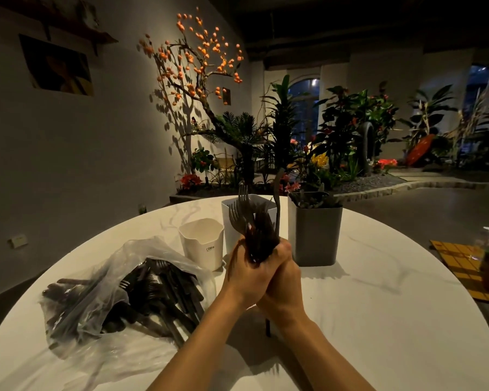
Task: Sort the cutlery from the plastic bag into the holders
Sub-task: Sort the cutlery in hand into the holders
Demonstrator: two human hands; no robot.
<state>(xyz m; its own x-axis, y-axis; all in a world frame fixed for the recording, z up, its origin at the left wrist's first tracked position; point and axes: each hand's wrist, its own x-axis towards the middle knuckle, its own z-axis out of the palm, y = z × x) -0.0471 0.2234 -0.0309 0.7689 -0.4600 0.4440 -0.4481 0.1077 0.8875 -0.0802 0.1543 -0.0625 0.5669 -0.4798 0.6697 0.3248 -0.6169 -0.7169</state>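
forks (247, 221): upright bundle, tines up | left hand (246, 277), right hand (284, 280): fingers curled round handles | bag (110, 292): desk's left edge

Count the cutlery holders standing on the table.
3. A small white plastic holder stands nearest the bag; a taller white square holder stands behind it, partly hidden by the fork bundle; a grey square holder stands to the right. None other shows.
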